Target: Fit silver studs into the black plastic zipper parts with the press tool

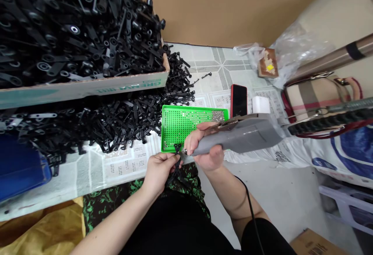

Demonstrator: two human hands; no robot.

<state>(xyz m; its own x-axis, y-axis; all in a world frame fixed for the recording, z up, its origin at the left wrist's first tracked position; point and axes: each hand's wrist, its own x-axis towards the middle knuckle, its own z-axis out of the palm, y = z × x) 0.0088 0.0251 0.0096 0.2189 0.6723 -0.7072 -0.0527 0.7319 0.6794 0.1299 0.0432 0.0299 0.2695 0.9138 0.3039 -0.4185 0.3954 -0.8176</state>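
Note:
My right hand [208, 148] is wrapped round a grey electric screwdriver [244, 132], held nearly level with its tip pointing left. My left hand [160, 169] pinches some small black plastic parts [177, 158] at the near edge of a green tray [192, 109]. The screwdriver's tip is close beside these parts; whether it touches them I cannot tell. A grid of holes covers the tray floor, with small silvery screws [218, 116] heaped in its far right corner. Part of the tray is hidden behind my right hand.
An open carton [131, 84] heaped with black parts stands at the left, with more black parts [128, 117] spilled before it. A blue bin [23, 169] lies left. Beyond the tray are a red-edged phone [239, 99] and a wooden block [268, 63]; a checked bag [314, 96] sits right.

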